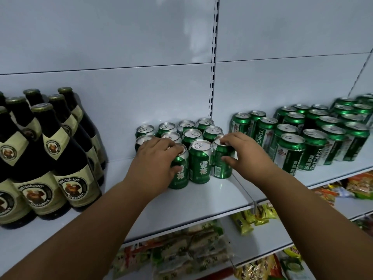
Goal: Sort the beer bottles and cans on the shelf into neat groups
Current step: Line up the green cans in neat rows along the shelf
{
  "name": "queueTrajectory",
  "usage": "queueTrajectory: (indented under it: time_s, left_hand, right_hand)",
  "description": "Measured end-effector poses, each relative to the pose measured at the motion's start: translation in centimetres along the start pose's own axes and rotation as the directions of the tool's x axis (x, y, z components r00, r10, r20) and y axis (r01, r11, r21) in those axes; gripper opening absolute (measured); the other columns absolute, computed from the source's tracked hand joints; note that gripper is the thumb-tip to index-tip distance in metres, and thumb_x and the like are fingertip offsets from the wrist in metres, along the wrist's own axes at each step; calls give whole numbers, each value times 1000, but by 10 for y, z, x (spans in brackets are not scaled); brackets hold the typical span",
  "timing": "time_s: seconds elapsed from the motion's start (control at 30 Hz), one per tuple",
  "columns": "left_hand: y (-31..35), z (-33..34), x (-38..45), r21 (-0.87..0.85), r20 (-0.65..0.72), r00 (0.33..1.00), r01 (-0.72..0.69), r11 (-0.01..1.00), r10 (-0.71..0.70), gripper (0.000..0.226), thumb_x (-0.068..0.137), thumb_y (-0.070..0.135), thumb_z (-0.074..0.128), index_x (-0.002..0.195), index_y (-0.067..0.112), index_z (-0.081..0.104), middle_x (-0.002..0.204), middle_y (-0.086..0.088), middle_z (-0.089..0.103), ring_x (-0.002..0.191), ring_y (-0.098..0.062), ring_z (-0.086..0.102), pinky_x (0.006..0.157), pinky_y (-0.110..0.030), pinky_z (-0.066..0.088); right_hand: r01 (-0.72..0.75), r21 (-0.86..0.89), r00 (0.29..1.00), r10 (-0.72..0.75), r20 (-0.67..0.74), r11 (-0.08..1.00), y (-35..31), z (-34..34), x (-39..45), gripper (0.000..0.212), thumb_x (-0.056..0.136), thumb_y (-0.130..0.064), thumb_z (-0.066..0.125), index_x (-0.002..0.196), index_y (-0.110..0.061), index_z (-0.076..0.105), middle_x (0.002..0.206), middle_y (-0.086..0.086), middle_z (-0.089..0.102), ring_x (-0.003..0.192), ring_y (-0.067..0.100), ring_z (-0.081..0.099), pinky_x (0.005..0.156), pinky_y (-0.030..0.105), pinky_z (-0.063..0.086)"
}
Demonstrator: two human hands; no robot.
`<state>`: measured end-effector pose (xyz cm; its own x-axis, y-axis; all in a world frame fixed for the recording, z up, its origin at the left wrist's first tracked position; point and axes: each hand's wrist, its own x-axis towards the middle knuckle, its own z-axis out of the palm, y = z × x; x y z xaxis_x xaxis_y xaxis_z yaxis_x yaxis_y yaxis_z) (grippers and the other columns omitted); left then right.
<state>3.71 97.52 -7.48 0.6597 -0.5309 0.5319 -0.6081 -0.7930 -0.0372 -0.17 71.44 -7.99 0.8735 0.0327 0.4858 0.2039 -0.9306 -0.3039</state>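
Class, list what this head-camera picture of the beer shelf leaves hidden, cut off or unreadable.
- Head view: left hand covers much of the front-left can.
- Right hand hides part of the front-right can.
- Leftmost bottles are cut by the frame edge.
- Snack packets below: print blurred.

The cans on the right (pixel 290 152) carry "TSINGTAO" in white letters, the front bottle (pixel 68 172) reads "Weissbier" on its cream label, and the middle cans (pixel 199 162) show Chinese characters.
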Motion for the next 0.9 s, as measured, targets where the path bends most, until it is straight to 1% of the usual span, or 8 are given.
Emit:
queueTrajectory:
  time_s: [0.17, 0.23, 0.37, 0.5, 0.6, 0.73, 0.83, 0.9]
  left_hand:
    - [6, -6, 1, 33, 15, 1000, 11, 999, -12, 55, 73, 43, 75, 123, 25, 63, 120, 2, 63, 113, -26, 56, 97, -43, 43]
    - [19, -9, 8, 14, -11, 1000, 23, 1000, -22, 57, 74, 44, 72, 125, 22, 61, 122, -1, 62, 115, -26, 56, 99, -43, 42]
    - [56, -7, 36, 32, 22, 998, -64, 997, 63, 55, 80, 41, 69, 130, 21, 57, 127, -1, 59, 119, -25, 52, 102, -41, 41]
    - [85, -2, 69, 60, 169, 982, -99, 993, 88, 61, 87, 38, 64, 142, 23, 43, 138, -1, 49, 128, -24, 43, 108, -41, 36]
    - [95, 3, 81, 122, 288, 955, -112, 986, 73, 65, 88, 41, 64, 146, 26, 38, 137, 0, 47, 128, -24, 40, 108, -40, 37]
    - [102, 3, 89, 167, 305, 951, -107, 980, 52, 55, 88, 49, 60, 138, 29, 47, 131, 2, 52, 121, -21, 45, 103, -39, 40]
    - [107, 1, 96, 179, 307, 951, -76, 981, 18, 49, 86, 57, 60, 126, 29, 54, 120, 3, 55, 113, -20, 48, 96, -36, 43]
    - [112, -1, 103, 164, 296, 955, -62, 985, 11, 49, 86, 63, 55, 122, 29, 56, 117, 3, 56, 113, -20, 49, 95, -36, 43]
  right_hand:
    - [-38, 89, 999, 34, 41, 995, 7, -6, -1, 65, 79, -26, 80, 137, -23, 51, 140, -4, 44, 114, 9, 49, 100, 24, 38]
    - [-127, 204, 991, 117, 60, 971, 13, -6, -4, 75, 78, -22, 81, 142, -25, 43, 138, -6, 44, 112, 6, 49, 99, 28, 44]
    - [-326, 486, 945, 257, 205, 811, 23, 9, -15, 82, 77, -11, 81, 145, -25, 37, 122, -11, 55, 107, 11, 59, 89, 32, 53]
    - [-297, 458, 954, 246, 169, 838, 38, 26, -19, 60, 75, -16, 81, 128, -24, 55, 109, -11, 63, 97, 8, 61, 88, 34, 55]
    - [-284, 489, 959, 244, 145, 825, 43, 33, -21, 53, 74, -22, 82, 121, -26, 58, 113, -7, 63, 92, 5, 61, 74, 17, 49]
    - [-277, 547, 961, 229, 155, 790, 47, 34, -20, 50, 74, -23, 83, 114, -30, 55, 112, -8, 59, 91, 2, 57, 67, 5, 38]
    - [-234, 572, 972, 174, 159, 786, 53, 36, -22, 49, 78, -26, 80, 115, -35, 49, 114, -8, 56, 92, -1, 55, 72, 7, 41]
    - [-234, 594, 972, 191, 135, 770, 60, 37, -24, 48, 86, -25, 72, 128, -28, 50, 121, -5, 55, 100, 3, 56, 83, 19, 49]
